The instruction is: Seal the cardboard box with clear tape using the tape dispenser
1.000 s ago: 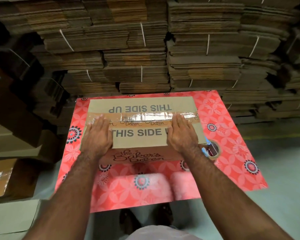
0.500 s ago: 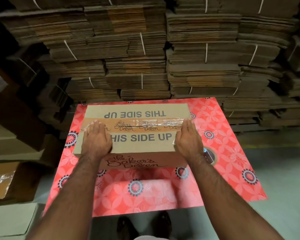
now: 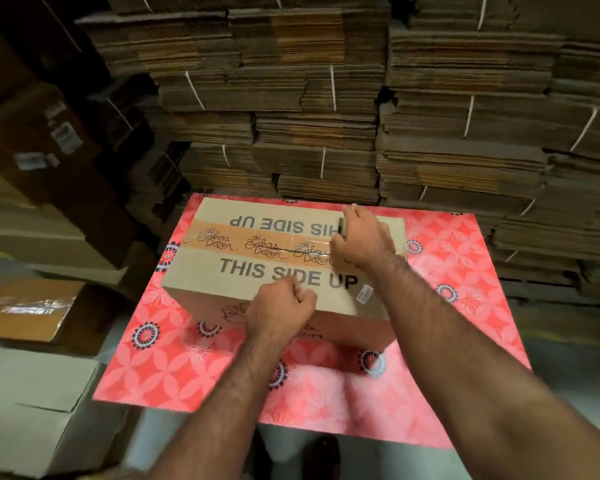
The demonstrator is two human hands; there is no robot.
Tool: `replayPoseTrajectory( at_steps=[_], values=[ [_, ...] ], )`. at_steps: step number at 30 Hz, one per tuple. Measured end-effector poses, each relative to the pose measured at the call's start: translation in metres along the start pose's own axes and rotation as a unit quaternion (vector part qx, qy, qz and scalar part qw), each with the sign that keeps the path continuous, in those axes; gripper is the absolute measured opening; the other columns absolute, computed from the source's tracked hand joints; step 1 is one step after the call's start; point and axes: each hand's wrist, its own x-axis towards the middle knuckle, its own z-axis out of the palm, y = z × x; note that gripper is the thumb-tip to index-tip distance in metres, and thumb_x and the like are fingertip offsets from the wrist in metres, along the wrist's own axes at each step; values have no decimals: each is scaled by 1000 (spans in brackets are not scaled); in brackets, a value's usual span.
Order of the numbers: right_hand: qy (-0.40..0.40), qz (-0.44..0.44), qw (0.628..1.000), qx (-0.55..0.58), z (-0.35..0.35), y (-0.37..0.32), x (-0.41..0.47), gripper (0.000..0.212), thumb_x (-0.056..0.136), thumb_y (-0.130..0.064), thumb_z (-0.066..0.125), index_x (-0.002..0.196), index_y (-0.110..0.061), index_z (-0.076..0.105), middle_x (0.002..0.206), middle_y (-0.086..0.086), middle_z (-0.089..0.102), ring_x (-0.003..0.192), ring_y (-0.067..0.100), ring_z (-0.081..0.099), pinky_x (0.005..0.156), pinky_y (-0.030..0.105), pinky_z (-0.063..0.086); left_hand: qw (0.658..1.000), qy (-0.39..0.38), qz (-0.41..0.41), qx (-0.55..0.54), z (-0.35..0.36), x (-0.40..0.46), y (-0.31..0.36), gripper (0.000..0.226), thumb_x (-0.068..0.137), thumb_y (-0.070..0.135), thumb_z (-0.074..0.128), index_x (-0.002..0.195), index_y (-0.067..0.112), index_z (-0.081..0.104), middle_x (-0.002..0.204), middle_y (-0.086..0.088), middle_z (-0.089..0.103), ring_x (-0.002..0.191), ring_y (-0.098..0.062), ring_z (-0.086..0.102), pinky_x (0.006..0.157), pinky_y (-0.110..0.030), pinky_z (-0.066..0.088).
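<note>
- The cardboard box (image 3: pixel 257 271) sits on a table covered by a red patterned cloth (image 3: pixel 174 368), flaps closed, with "THIS SIDE UP" printed on both top flaps.
- A strip of printed tape (image 3: pixel 243 244) runs along the centre seam; a glossy clear layer shows over it just left of the right hand.
- The right hand (image 3: pixel 362 239) rests on the box top at the right end of the seam. Its fingers are curled and drawn together, knuckles up, touching the tape. Whether they pinch a tape end cannot be told.
- The left hand (image 3: pixel 279 311) is at the near top edge of the box, directly below the printed word "SIDE". It is closed into a loose fist, thumb against the fingers. What it holds, if anything, cannot be told.
- A small white label (image 3: pixel 364 293) is stuck on the near right corner of the box, between the two forearms.
- Beyond the hands, bundles of flattened cartons (image 3: pixel 326 116) are stacked high.
- Left of the left hand, other boxes (image 3: pixel 32 403) stand on the floor.
</note>
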Motion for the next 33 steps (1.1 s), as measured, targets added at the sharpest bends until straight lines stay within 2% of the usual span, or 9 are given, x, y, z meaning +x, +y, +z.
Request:
replayPoseTrajectory(
  at_steps=[3,5,11,15,18,20,24,28,33],
  values=[
    [-45,18,999,-14,5,7,21,75,90,-50,57,151,-16,31,154,5,36,141,23,32,117,49,25,996,3,-63,-62,4,-12,-7,22,84,39,61,73,20,58,71,6,64,69,-14,61,62,-24,45],
    [-54,31,998,-18,13,12,29,75,88,-58,55,148,-17,36,151,6,40,139,25,35,117,52,23,983,-16,-117,-139,6,-18,-12,21,83,41,66,79,22,60,78,6,67,74,-16,65,72,-31,55],
    [-35,49,998,-24,15,7,44,71,86,-66,53,133,-13,52,132,9,52,123,28,48,105,48,39,886,-27,-217,-410,-4,-14,-7,52,78,41,76,121,19,55,115,-8,60,88,-21,69,80,-43,61],
    [-26,53,998,2,13,2,43,59,84,-62,55,121,-15,58,118,6,50,110,23,47,89,40,43,902,22,-200,-383,-24,10,-9,55,66,47,73,114,26,57,110,-1,60,96,-21,61,85,-48,57],
    [-38,65,995,59,13,4,40,43,84,-54,61,102,-15,63,106,5,50,99,20,46,72,30,39,910,7,-162,-382,-42,28,-5,44,66,43,73,107,31,59,110,-5,65,82,-22,63,61,-36,55],
    [-43,69,994,79,13,6,38,40,82,-52,63,97,-15,68,104,8,56,100,21,51,69,27,40,919,7,-135,-371,-54,41,-7,35,73,36,74,104,30,59,105,-5,66,84,-25,66,64,-42,56],
    [-40,104,982,150,9,10,24,18,82,-38,69,88,-21,67,99,3,63,76,12,61,41,15,36,931,-19,-86,-355,-68,65,-16,26,81,24,74,105,24,63,100,12,63,76,-7,56,56,-21,38],
    [-16,146,963,226,12,4,-6,51,63,-51,73,101,-16,69,101,6,64,80,15,61,52,21,38,934,-75,-67,-344,-74,87,-34,17,77,26,77,91,24,67,114,8,66,104,-13,58,70,-28,38],
    [23,204,926,317,57,-9,-74,74,51,-55,65,117,-21,64,112,5,63,98,18,64,88,39,55,951,-139,13,-277,-70,105,-58,33,82,22,76,113,22,66,123,4,62,104,-8,57,78,-26,43]
  ],
)
